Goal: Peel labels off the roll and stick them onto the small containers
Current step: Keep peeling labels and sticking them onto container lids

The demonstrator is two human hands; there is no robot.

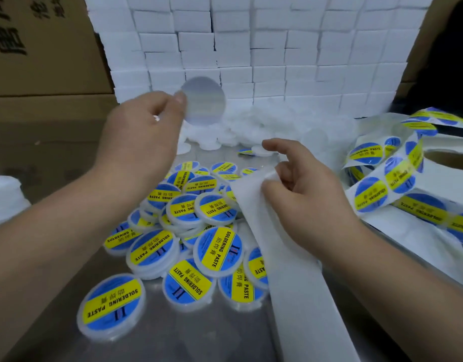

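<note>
Even bright light; edges bowed (wide lens), raised label (203, 101) blurred.

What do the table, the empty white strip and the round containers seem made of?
Table: probably brushed metal, grey with dull reflections. White strip: likely thin release paper, curving smoothly. Round containers: apparently translucent white plastic, judging by milky rims.

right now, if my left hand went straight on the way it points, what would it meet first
Probably the heap of plain white containers, with the stacked white boxes behind; depth is unclear. The left hand pinches a peeled label.
</note>
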